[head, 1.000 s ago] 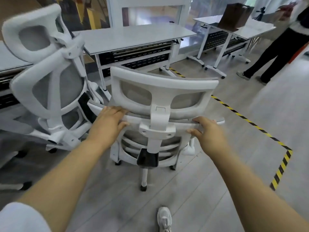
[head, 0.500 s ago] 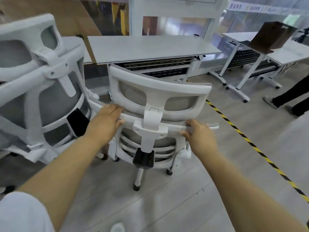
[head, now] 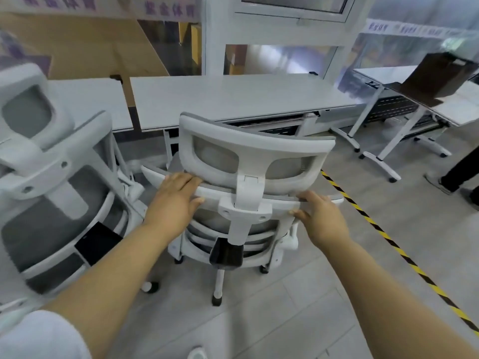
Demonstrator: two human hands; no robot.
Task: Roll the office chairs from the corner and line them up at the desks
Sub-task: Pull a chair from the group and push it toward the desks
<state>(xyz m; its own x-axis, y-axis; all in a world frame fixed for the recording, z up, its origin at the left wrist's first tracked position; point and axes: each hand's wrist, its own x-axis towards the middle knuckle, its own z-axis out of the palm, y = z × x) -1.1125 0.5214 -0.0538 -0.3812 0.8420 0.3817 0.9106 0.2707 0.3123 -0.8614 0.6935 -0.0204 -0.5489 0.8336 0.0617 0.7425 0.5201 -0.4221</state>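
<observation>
Gripping the office chair point(head: 259, 224) by the top rail of its backrest, I have my left hand point(head: 173, 200) and right hand point(head: 320, 216) either side of the headrest point(head: 259, 141) post, fingers point(head: 181, 180) hooked over the rail. Beyond my fingertips its seat faces the desk point(head: 233, 99). I judge it free-rolling, stiff-framed and swivel-prone. The mesh gives, so the rail is the better hold.
</observation>
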